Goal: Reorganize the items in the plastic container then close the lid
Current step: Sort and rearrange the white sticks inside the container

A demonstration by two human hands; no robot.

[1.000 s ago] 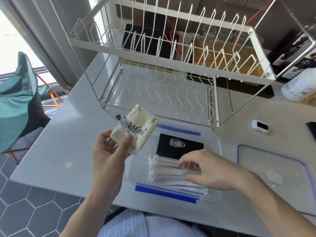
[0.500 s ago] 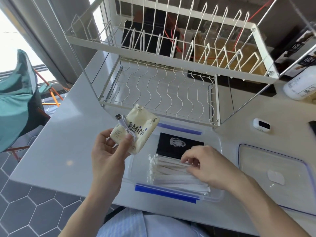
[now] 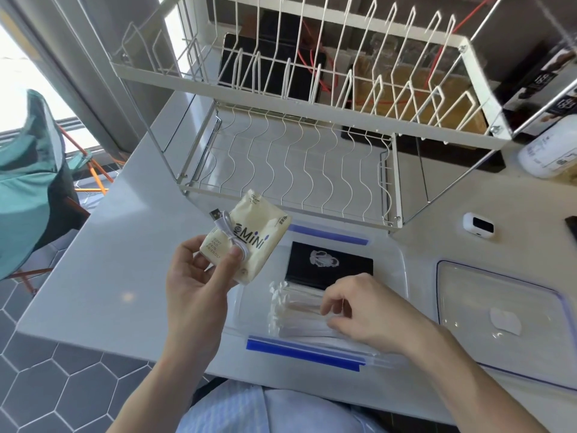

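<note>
Nearest, the right hand [image 3: 371, 310] curls its fingers onto a bundle of clear-wrapped white sticks [image 3: 296, 310] lying in the open plastic container [image 3: 402, 276], a transparent tub with blue clip edges on the white table [image 3: 103, 276], though whether it actually pinches one is hidden by the knuckles. The left hand [image 3: 193, 282] grips a soft cream tissue pack [image 3: 249, 242] printed "MiNi" and "SOFT AND SKIN FRIENDLY", thumb pinning a coiled white USB cable [image 3: 231, 232] against it above the tub's left edge. Farther in lies a black card [image 3: 331, 264] with a pale figure too small to read, the clear lid [image 3: 499, 320] rests just right of the tub, and beyond stands a white wire dish rack [image 3: 296, 170], cut off at the top.
</note>
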